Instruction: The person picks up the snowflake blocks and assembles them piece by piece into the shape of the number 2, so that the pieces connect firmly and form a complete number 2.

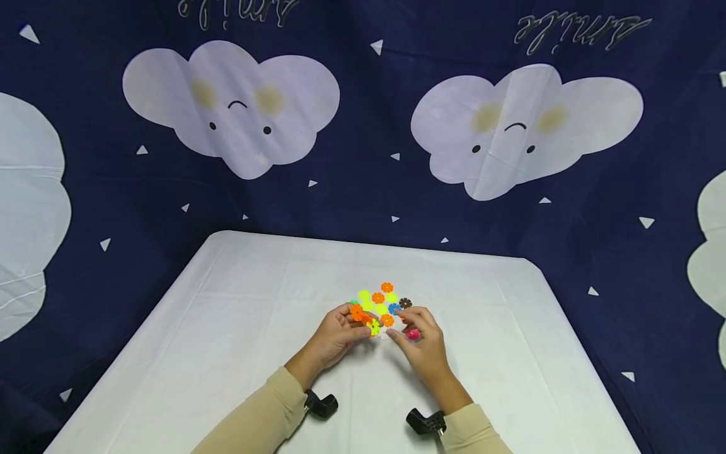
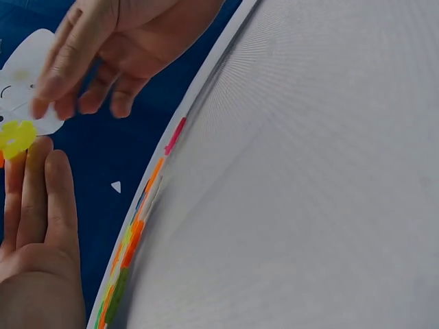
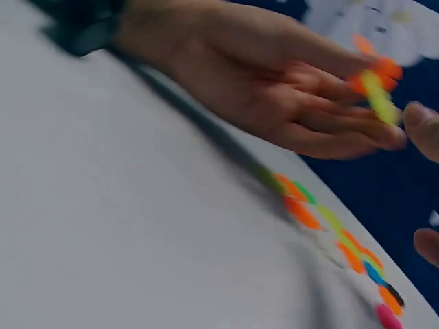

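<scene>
In the head view my left hand pinches a small joined set of flower-shaped plastic discs. An orange disc and a yellow disc stand out in it. The right wrist view shows these pieces at the fingertips, set at angles to one another. Close by on the right is my right hand, its fingers spread apart and loosely bent. Seen from the left wrist, the right hand hovers over the yellow disc with nothing visible in its grasp.
Several loose flower discs lie just beyond the hands on the white table: orange, yellow-green, blue, dark brown and pink. A dark blue cloth with printed clouds hangs behind the table.
</scene>
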Demonstrator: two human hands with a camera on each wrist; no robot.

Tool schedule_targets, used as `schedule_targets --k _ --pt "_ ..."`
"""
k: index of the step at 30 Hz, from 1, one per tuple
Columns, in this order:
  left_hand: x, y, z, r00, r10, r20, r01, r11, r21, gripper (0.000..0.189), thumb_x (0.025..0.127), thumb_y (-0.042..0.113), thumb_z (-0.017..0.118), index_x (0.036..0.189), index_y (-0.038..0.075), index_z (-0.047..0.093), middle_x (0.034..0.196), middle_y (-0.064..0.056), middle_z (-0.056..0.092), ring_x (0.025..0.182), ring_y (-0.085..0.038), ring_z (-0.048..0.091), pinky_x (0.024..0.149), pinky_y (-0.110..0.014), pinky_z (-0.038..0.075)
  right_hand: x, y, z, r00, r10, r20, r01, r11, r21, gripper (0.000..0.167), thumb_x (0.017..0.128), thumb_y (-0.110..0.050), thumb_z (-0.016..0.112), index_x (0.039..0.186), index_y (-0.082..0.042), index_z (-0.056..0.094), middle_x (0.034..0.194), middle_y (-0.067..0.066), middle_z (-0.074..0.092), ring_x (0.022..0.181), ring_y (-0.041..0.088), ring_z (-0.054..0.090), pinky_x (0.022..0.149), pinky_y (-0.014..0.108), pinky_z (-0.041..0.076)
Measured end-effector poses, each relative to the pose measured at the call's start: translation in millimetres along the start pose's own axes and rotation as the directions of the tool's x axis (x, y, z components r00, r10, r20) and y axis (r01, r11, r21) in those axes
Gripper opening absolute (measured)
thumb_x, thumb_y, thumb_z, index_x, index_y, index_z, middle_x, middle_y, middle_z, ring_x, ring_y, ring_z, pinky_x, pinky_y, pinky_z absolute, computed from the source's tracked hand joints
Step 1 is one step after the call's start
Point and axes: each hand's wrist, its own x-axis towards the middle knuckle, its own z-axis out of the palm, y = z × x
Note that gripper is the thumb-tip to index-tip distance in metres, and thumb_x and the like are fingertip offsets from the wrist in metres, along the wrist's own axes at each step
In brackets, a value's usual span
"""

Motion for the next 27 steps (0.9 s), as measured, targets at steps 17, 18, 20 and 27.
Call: schedule_targets --k 17,18,20,27 --pt "3.1 -1.0 -0.3 0.998 0.042 -0.057 -0.037 0.995 0.087 0.029 0.089 -0.017 0.074 0.114 -0.004 0.077 0.131 -0.032 0.065 0.112 -0.026 0.069 0.092 -0.032 0.059 -1.9 21.3 -37.8 0.885 0.436 0.161 -0.328 0.831 -0.449 0.023 0.082 -0.001 0.09 0.101 -0.007 0.079 0.101 0.002 0.073 0.097 0.026 0.064 0.089 0.048 0.054" --pt "3.4 -0.9 -0.4 0.997 0.046 -0.062 -0.04 0.995 0.092 0.029 0.089 -0.017 0.075 0.114 -0.004 0.077 0.129 -0.031 0.066 0.112 -0.027 0.069 0.092 -0.032 0.059 -2.1 20.7 -37.0 0.886 0.434 0.162 -0.329 0.836 -0.438 0.022 0.082 0.002 0.089 0.1 -0.007 0.079 0.1 0.001 0.071 0.096 0.025 0.065 0.088 0.047 0.055" --pt "4.1 -0.8 -0.5 0.996 0.05 -0.079 -0.042 0.994 0.099 0.028 0.089 -0.017 0.075 0.114 -0.005 0.077 0.126 -0.028 0.068 0.112 -0.028 0.069 0.093 -0.033 0.059 -2.2 19.4 -36.0 0.888 0.432 0.158 -0.337 0.845 -0.416 0.024 0.082 0.005 0.088 0.099 -0.008 0.078 0.099 0.0 0.069 0.093 0.022 0.064 0.085 0.044 0.056" --pt "5.4 -0.3 0.1 0.989 0.051 -0.14 -0.036 0.994 0.106 0.028 0.087 -0.018 0.076 0.113 -0.006 0.077 0.119 -0.019 0.074 0.111 -0.03 0.069 0.094 -0.036 0.059 -1.6 17.3 -35.1 0.88 0.454 0.139 -0.388 0.856 -0.34 0.026 0.079 0.01 0.088 0.096 -0.007 0.077 0.093 -0.001 0.062 0.077 0.015 0.059 0.067 0.026 0.054"
